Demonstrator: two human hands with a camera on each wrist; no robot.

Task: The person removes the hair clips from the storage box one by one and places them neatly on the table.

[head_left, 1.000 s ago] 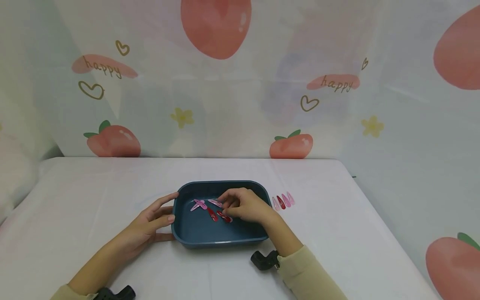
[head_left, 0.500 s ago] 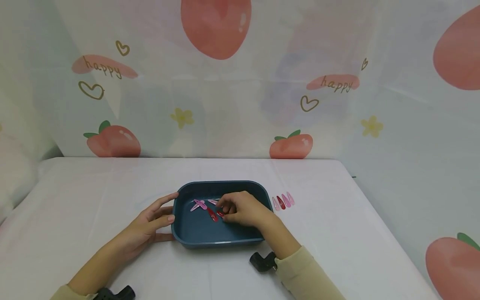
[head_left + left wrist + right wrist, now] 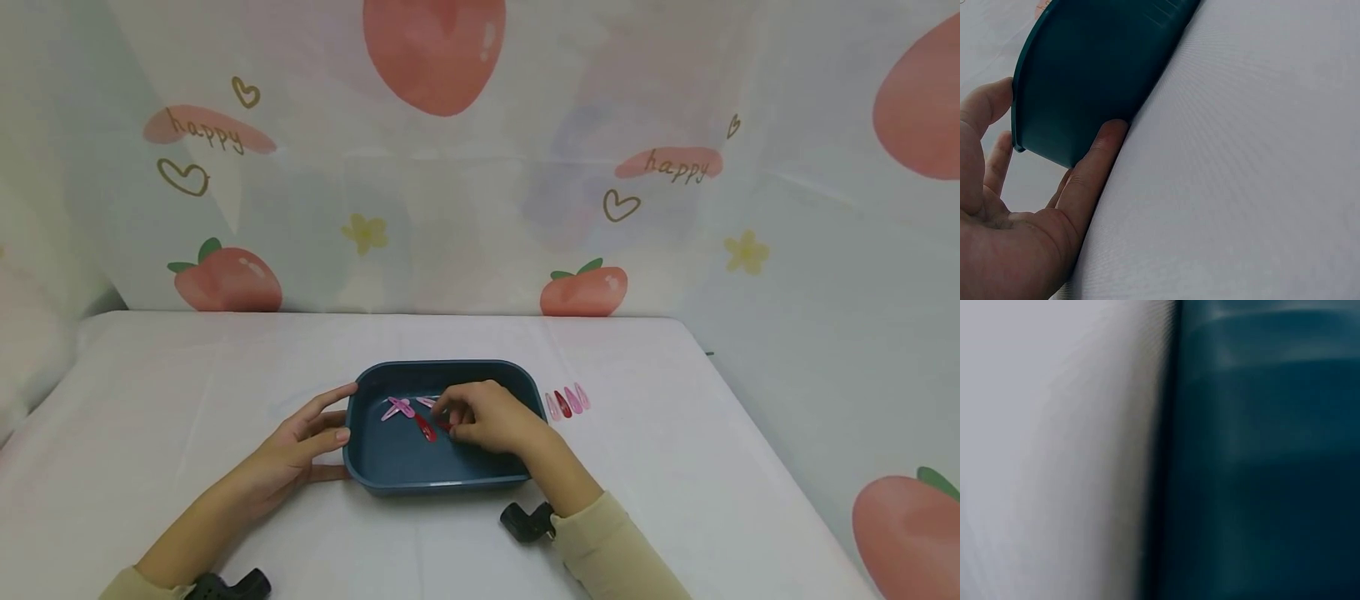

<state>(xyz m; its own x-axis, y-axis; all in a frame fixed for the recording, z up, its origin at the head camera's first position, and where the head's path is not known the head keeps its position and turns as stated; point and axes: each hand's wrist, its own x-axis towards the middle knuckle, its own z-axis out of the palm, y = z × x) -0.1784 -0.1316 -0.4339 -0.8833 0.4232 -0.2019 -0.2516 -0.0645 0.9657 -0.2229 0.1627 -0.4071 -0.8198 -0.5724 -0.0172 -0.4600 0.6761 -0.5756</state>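
A dark teal tray (image 3: 408, 467) holds several hair clips. My left hand (image 3: 288, 458) steadies its left end; in the left wrist view, spread, fairly straight fingers touch the rim and outer wall. My right hand (image 3: 491, 417) reaches inside, thumb and fingers curled at a red hair clip (image 3: 445, 426), mostly hidden beneath them. Just left lies another red hair clip (image 3: 425, 427). A pink hair clip (image 3: 425, 402) shows behind the fingertips, and crossed pink hair clips (image 3: 400, 407) lie farther left. The right wrist view shows only the tray's blurred side and the cloth.
Right of the tray, a row of pink and red hair clips (image 3: 567, 402) lies on the white tablecloth (image 3: 637, 467). Behind the table hangs a patterned backdrop (image 3: 465, 192). A black wrist camera (image 3: 527, 522) sits close to the tray's front right corner.
My right hand has shifted slightly down over the red hair clip and now covers most of it. The left hand and the tray stay in place.
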